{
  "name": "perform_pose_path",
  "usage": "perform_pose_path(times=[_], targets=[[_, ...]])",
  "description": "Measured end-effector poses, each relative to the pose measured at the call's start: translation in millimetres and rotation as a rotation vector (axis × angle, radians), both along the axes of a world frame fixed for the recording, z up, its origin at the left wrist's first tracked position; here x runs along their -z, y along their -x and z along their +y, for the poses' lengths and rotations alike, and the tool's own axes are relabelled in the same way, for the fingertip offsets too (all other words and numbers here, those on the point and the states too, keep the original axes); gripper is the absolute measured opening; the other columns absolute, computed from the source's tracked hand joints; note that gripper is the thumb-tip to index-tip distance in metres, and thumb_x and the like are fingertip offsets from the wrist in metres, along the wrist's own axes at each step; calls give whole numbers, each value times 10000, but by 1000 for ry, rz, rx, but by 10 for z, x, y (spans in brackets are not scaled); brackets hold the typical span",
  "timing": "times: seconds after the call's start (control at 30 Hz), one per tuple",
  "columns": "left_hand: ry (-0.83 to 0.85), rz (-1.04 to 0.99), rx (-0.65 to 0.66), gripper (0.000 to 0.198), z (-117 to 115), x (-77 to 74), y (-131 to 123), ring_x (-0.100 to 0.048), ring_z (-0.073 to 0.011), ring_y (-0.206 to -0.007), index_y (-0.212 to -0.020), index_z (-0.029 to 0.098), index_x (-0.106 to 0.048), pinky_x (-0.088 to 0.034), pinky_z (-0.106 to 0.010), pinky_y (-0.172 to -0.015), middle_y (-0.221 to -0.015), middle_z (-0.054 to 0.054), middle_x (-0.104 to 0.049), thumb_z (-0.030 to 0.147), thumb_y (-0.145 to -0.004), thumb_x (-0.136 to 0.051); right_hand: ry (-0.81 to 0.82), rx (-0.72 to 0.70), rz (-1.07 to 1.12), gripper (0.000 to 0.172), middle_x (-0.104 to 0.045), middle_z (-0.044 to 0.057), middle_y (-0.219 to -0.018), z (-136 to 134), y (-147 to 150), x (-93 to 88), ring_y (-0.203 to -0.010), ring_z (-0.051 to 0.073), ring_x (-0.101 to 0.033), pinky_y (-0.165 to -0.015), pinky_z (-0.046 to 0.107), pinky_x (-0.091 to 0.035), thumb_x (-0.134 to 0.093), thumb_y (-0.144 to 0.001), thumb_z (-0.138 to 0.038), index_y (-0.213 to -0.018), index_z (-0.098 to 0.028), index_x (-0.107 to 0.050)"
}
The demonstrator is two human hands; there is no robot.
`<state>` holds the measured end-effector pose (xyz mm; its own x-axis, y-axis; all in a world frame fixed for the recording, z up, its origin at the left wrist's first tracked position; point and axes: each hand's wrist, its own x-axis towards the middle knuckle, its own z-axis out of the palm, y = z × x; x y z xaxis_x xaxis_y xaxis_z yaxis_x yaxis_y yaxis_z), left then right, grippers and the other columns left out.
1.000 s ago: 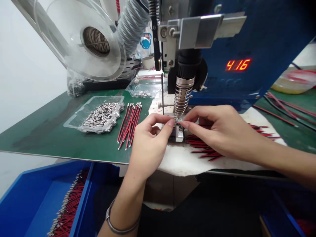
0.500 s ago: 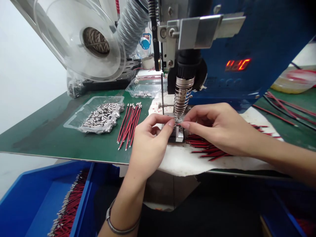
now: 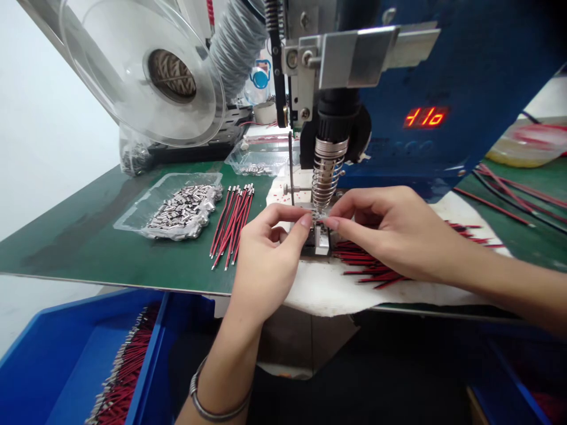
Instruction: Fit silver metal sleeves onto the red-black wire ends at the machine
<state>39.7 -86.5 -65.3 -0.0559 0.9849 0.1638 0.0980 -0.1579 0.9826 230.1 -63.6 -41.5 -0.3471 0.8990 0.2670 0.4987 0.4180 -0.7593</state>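
Note:
My left hand (image 3: 270,248) and my right hand (image 3: 390,227) meet fingertip to fingertip under the coiled spring tip (image 3: 326,174) of a blue bench machine (image 3: 443,65). Both pinch a tiny part over a small metal fixture block (image 3: 319,243); the part itself is too small to name. A bundle of red-and-black wires (image 3: 233,224) lies to the left of my left hand. More such wires (image 3: 367,265) lie under my right hand on a white cloth pad (image 3: 328,289).
A clear tray of small metal sleeves (image 3: 183,206) sits on the green mat (image 3: 88,236). A clear reel (image 3: 146,65) and grey hose (image 3: 234,41) stand behind. A blue bin (image 3: 53,354) below holds finished wires (image 3: 121,369). The machine's red display (image 3: 425,116) glows.
Both hands stay pinched at the fixture, barely shifting. The digits on the red display have changed.

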Motion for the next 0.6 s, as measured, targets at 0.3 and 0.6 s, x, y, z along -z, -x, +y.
perform_pose_path(times=[0.3, 0.6], targets=[[2, -3, 13, 196, 7, 3, 9, -413, -55, -527, -888, 182, -726, -304, -212, -474, -770, 7, -691, 369, -883, -786, -22, 9, -8, 442, -613, -12, -556, 15, 4, -4, -483, 136, -441, -500, 315, -337, -719, -904, -648, -828, -216, -779], [4, 7, 15, 216, 15, 20, 4, -403, -65, -531, -893, 185, -718, -292, -215, -477, -726, 16, -655, 391, -884, -782, -36, 6, -1, 448, -562, -28, -509, 4, -4, -9, -461, 127, -406, -497, 319, -326, -726, -898, -653, -812, -216, -777]])
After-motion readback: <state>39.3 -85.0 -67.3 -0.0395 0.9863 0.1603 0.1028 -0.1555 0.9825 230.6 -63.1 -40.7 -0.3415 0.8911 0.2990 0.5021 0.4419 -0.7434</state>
